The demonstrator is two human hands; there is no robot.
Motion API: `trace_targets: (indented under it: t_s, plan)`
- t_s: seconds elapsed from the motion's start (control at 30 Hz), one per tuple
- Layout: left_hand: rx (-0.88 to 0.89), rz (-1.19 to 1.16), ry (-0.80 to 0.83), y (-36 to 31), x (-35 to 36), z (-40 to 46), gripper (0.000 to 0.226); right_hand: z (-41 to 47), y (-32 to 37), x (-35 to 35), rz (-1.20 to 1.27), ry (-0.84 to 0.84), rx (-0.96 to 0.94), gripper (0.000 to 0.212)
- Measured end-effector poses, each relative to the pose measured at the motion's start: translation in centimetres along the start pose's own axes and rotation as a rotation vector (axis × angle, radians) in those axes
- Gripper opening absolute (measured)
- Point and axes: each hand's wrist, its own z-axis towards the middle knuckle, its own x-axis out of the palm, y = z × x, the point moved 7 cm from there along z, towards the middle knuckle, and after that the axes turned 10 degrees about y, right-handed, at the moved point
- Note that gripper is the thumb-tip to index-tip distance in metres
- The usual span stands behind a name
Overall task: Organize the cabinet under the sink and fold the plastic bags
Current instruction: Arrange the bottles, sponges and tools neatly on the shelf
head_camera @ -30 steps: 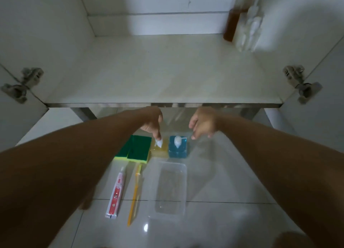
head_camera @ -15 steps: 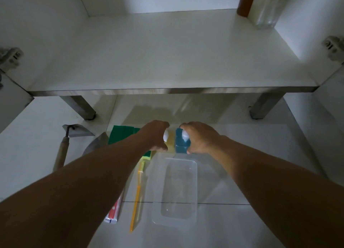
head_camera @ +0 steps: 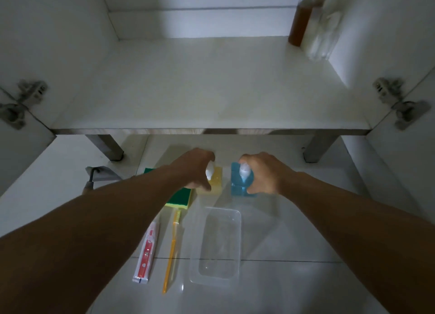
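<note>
Hands grip two bottles: left hand (head_camera: 196,170) yellow bottle (head_camera: 215,180) (right hand (head_camera: 266,173) blue bottle (head_camera: 240,184)).

Dim, cool light throughout. White cabinet interior (head_camera: 70,43) with a pale bottom shelf (head_camera: 200,90) on square metal legs (head_camera: 106,146). Metal hinges (head_camera: 26,97) on both side walls. Glossy white floor tiles (head_camera: 282,278) show a dark grout line

Both hands, apart a second ago, now grip the yellow bottle (head_camera: 215,179) and blue bottle (head_camera: 240,180).
</note>
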Motion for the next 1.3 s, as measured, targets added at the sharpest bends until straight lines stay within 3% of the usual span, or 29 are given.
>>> trace_targets:
  t_s: [0.2, 0.43, 0.6, 0.8, 1.13, 1.3]
  plan:
    - [0.047, 0.072, 0.024, -3.8, -7.5, -3.7, 0.082, -4.8, 0.4, -7.5, -0.084, -0.009, 0.002, 0.056]
    - [0.087, 0.121, -0.100, -7.8, -15.9, -6.1, 0.086, -8.9, -0.1, -17.9, -0.119, -0.106, 0.108, 0.067]
    - [0.108, 0.118, -0.158, -10.3, -19.7, -5.2, 0.089, -9.1, -1.9, -23.0, -0.113, -0.137, 0.147, 0.057]
    - [0.142, 0.088, -0.148, -12.9, -20.5, -0.7, 0.086, -4.9, -7.0, -26.6, -0.199, -0.113, 0.233, 0.052]
    - [0.213, 0.018, -0.199, -16.0, -19.8, 10.3, 0.082, 4.0, -16.0, -28.3, -0.245, -0.101, 0.367, 0.077]
    - [0.233, -0.070, -0.180, -17.3, -20.3, 14.2, 0.081, 5.8, -19.2, -28.7, -0.245, -0.101, 0.413, 0.078]
